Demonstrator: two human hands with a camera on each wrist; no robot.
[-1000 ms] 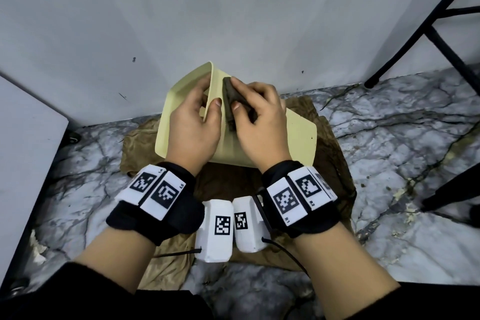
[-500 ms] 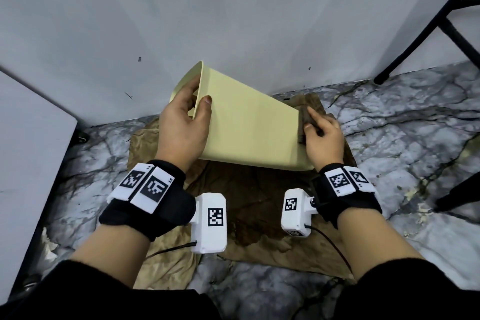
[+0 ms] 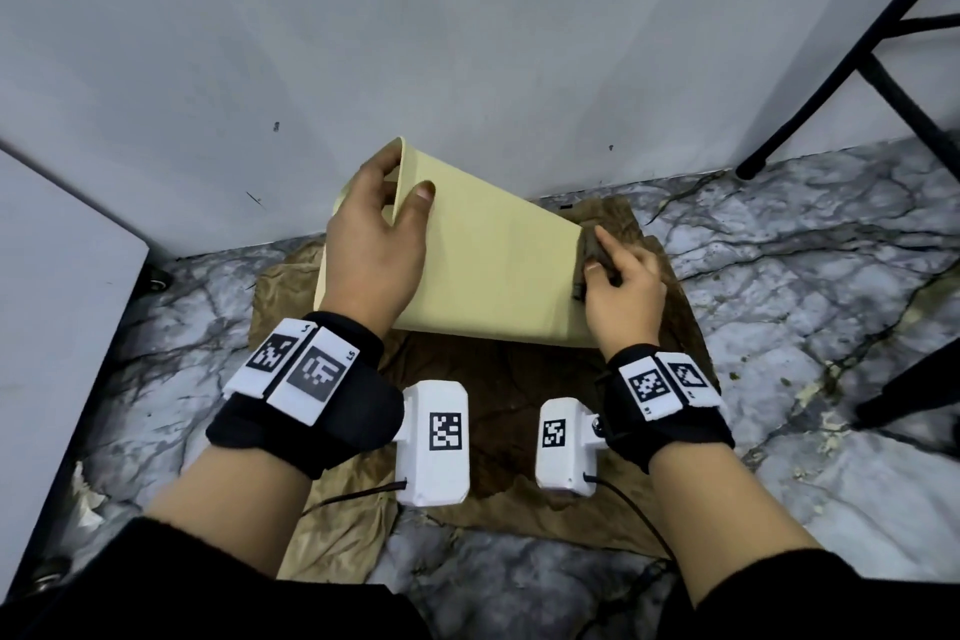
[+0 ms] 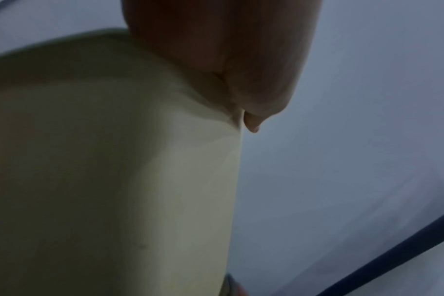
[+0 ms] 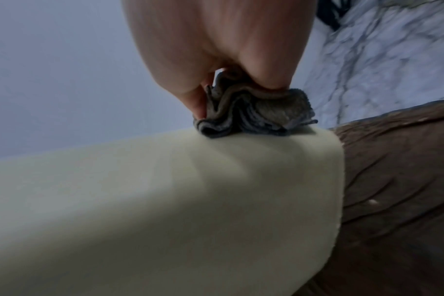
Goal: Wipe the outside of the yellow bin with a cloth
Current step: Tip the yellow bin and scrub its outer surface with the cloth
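Under right hand (image 3: 621,294): cloth (image 5: 254,114)

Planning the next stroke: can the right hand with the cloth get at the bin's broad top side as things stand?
Probably yes. The right hand holds the cloth at the yellow bin's base end, and that side lies bare; the left hand only grips the rim.

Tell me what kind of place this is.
Probably an indoor floor corner, maybe a workroom or utility area: a marble-patterned floor meets a plain grey wall, and dark metal furniture legs stand to the right. The bin lies on brown paper.
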